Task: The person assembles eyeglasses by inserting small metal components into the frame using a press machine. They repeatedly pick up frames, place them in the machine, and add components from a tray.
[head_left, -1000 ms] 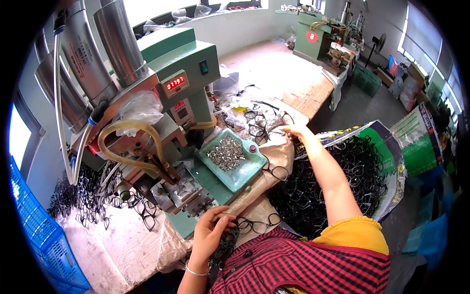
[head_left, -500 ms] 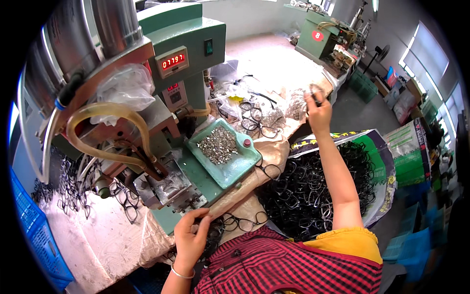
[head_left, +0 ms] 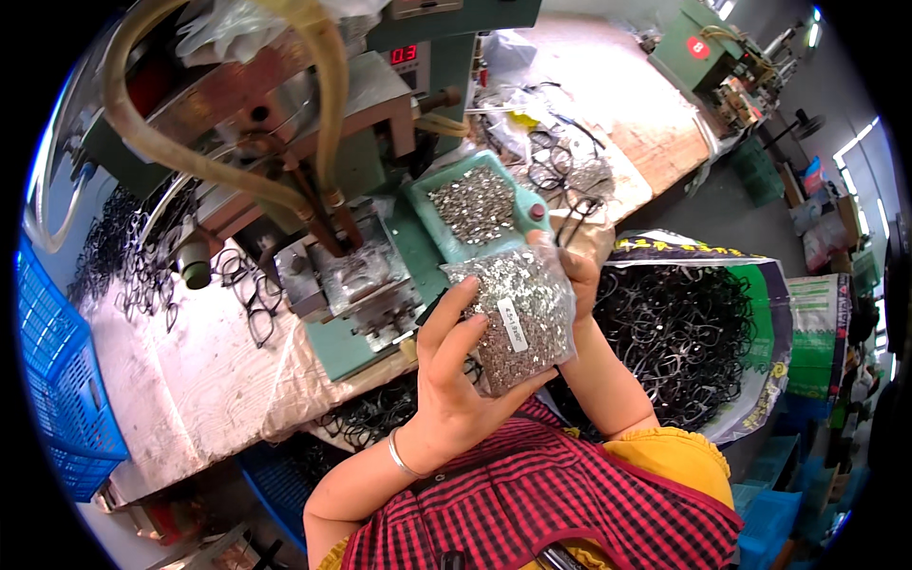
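Both my hands hold a clear plastic bag of small silvery metal parts [head_left: 518, 318] in front of my chest. My left hand [head_left: 451, 375] cups the bag from below and the left, fingers up along its side. At the bag's top right edge, my right hand [head_left: 570, 275] grips it. Just beyond the bag sits a teal tray [head_left: 429, 214] filled with the same small silvery parts, on the green bench machine [head_left: 361, 275].
Black eyeglass frames [head_left: 142, 266] lie piled on the cloth-covered bench at left, and more fill a large open sack [head_left: 684, 332] at right. A blue crate [head_left: 57, 380] stands far left. Tan hoses [head_left: 237, 171] arch over the machine. Another green machine [head_left: 693, 47] stands at the back.
My right hand came back from the far bench with the bag of metal parts. My left hand rose from the bench edge to take hold of it. The view tilted closer to the machine.
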Demonstrator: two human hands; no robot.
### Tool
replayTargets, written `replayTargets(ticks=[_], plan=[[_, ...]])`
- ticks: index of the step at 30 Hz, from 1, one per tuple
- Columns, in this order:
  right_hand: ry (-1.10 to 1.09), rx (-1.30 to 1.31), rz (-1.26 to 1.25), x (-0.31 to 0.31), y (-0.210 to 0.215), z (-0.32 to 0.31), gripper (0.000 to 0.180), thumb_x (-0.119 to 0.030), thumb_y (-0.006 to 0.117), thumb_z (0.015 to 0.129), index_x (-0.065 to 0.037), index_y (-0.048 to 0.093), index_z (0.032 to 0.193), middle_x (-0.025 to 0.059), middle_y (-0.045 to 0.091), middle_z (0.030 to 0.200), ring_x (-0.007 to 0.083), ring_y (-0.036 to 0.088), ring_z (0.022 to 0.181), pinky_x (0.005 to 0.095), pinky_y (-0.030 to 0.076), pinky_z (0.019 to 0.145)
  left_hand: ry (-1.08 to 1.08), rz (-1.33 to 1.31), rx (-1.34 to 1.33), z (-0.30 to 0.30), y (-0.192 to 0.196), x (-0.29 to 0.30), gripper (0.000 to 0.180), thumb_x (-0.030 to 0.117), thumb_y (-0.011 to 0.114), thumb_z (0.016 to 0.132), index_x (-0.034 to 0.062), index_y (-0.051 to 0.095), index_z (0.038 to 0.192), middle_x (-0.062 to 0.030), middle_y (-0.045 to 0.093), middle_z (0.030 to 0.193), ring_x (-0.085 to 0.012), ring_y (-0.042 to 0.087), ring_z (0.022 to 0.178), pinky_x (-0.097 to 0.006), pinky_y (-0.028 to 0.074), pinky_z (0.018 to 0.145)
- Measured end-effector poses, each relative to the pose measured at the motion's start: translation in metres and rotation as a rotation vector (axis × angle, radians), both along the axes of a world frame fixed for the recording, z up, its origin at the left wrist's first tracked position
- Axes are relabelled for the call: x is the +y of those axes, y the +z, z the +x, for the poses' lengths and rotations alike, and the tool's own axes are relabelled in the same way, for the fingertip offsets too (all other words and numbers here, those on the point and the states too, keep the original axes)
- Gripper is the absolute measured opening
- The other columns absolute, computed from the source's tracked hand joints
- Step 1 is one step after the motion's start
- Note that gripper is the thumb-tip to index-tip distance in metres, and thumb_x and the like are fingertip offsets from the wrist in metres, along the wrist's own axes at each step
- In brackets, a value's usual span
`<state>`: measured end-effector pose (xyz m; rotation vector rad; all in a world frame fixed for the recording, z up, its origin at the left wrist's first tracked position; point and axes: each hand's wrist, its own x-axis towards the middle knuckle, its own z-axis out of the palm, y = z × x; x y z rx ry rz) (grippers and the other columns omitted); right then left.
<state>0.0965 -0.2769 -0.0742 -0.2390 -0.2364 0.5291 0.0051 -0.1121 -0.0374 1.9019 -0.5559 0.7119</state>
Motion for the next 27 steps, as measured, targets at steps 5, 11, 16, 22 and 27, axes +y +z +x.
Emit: replayTargets(ticks=[5, 11, 16, 22, 27], plan=[[0.144, 0.122, 0.060, 0.033, -0.018, 0.003, 0.034, -0.031, 0.063, 0.093, -0.003, 0.060, 0.111, 0.0236, 0.070, 0.108, 0.0371, 0.071, 0.099, 0.0532, 0.057, 0.092, 0.076, -0.013, -0.008, -0.010, -0.005, 0.016, 0.107, 0.016, 0.099, 0.059, 0.0082, 0.026, 0.136, -0.0240, 0.033, 0.145, -0.0325, 0.050, 0.130, -0.037, 0.055, 0.098], [-0.066, 0.190, -0.331, 0.030, 0.040, -0.018, 0.021, -0.017, 0.059, 0.096, -0.001, 0.065, 0.108, 0.0107, 0.072, 0.096, 0.0184, 0.069, 0.078, 0.0327, 0.059, 0.079, 0.174, 0.266, 0.150, -0.017, 0.017, 0.026, 0.096, 0.023, 0.096, 0.066, 0.0049, 0.039, 0.141, -0.0199, 0.045, 0.144, -0.0341, 0.049, 0.132, -0.045, 0.042, 0.107], [-0.089, -0.234, -0.845, 0.014, 0.088, -0.036, 0.021, -0.020, 0.067, 0.098, -0.004, 0.061, 0.111, -0.0011, 0.063, 0.081, 0.0052, 0.057, 0.066, 0.0187, 0.043, 0.060, -0.139, -0.286, 0.554, -0.015, -0.005, 0.028, 0.075, 0.011, 0.081, 0.084, 0.0019, 0.041, 0.147, -0.0193, 0.053, 0.141, -0.0300, 0.057, 0.124, -0.044, 0.051, 0.099], [-0.749, -1.351, -1.829, -0.020, 0.101, -0.034, 0.079, -0.071, 0.072, 0.076, 0.000, 0.062, 0.111, 0.0105, 0.064, 0.083, 0.0257, 0.065, 0.075, 0.0354, 0.050, 0.065, -0.560, -1.184, 1.300, -0.016, -0.018, 0.044, 0.054, 0.037, 0.053, 0.104, 0.0028, 0.041, 0.145, -0.0167, 0.059, 0.135, -0.0342, 0.064, 0.119, -0.051, 0.061, 0.092], [-0.645, -1.802, -2.113, 0.003, 0.086, -0.050, 0.062, -0.068, 0.059, 0.086, -0.009, 0.061, 0.103, 0.0034, 0.057, 0.078, 0.0204, 0.057, 0.073, 0.0338, 0.041, 0.056, -0.540, -1.201, 1.424, -0.016, -0.021, 0.035, 0.056, 0.048, 0.036, 0.108, 0.0051, 0.047, 0.142, -0.0141, 0.063, 0.130, -0.0316, 0.064, 0.119, -0.057, 0.059, 0.094]])
